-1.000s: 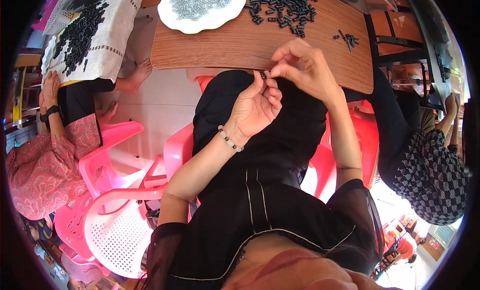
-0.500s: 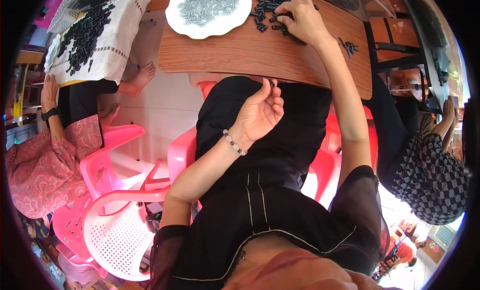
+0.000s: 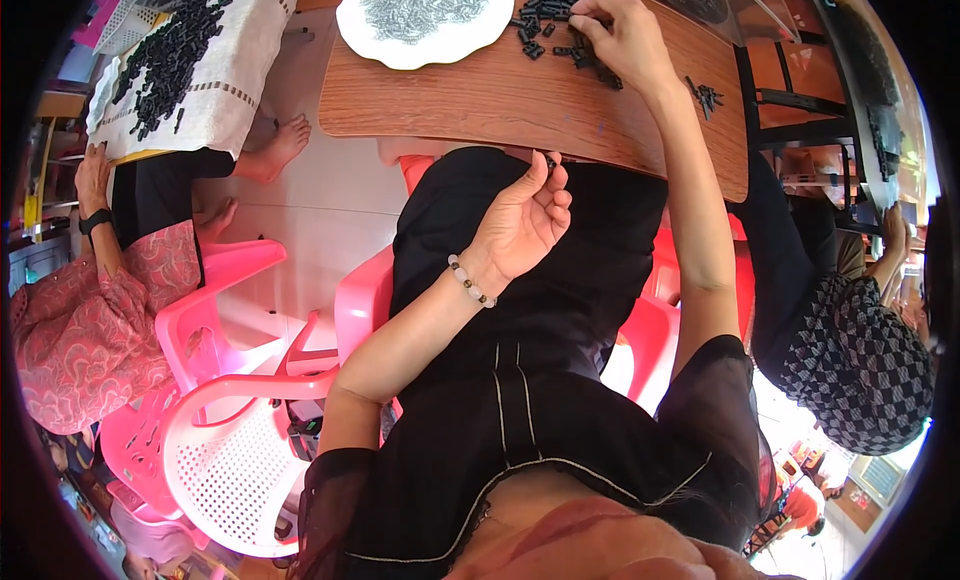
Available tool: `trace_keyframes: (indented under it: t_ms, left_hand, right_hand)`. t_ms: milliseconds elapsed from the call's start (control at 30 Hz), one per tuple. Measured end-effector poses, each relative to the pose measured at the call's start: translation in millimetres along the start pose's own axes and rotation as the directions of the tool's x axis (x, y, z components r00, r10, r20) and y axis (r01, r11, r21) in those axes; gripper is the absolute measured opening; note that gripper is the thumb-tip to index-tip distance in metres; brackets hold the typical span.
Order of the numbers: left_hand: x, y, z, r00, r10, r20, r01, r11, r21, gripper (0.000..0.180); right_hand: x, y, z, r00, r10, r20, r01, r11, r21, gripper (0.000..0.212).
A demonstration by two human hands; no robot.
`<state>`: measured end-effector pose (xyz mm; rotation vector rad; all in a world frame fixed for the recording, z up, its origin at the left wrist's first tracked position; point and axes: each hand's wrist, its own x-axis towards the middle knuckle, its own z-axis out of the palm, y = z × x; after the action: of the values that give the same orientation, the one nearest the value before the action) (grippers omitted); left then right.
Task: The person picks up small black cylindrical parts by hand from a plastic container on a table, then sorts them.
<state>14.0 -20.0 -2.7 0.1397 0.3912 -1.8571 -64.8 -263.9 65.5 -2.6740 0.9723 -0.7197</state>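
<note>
Above lap, left hand [image 3: 525, 220], small black part [image 3: 549, 163] upright

One wooden table [image 3: 480, 100]. One white plate [image 3: 360, 35], heaped with small grey bits, too many to count. One pile of small black parts [image 3: 550, 10] on table, too many to count. One small clump of black parts [image 3: 706, 95] near right edge. One white cloth [image 3: 230, 70] with many black parts on it. Two own hands: left hand [image 3: 520, 220], right hand [image 3: 615, 30]. One bead bracelet [image 3: 470, 282]. Pink plastic chairs [image 3: 230, 420], at least two. Two other people: one in pink patterned top [image 3: 70, 330], one in checked top [image 3: 850, 360].
</note>
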Motion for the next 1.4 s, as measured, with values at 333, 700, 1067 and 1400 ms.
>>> trace_keyframes:
  t_ms: [333,700,1067,1400]
  left_hand:
    - [-3,-2,7,0.980,0.187,0.064,-0.196,0.964,0.182,0.026]
    - [-3,-8,-1,0.976,0.186,0.112,-0.211,0.937,0.279,0.026]
    - [-4,-15,4,0.973,0.215,0.087,-0.232,0.906,0.354,0.024]
    - [-4,-17,4,0.958,0.268,0.102,-0.286,0.872,0.398,0.022]
  right_hand:
    - [-93,-76,-47,0.930,0.256,0.262,-0.364,0.568,0.738,0.016]
    - [-152,-92,-33,0.973,0.202,0.115,-0.211,0.556,0.804,0.018]
    - [-159,-95,-31,0.963,0.231,0.140,-0.241,0.502,0.831,0.017]
    - [-159,-94,-31,0.984,0.161,0.072,-0.156,0.603,0.783,0.014]
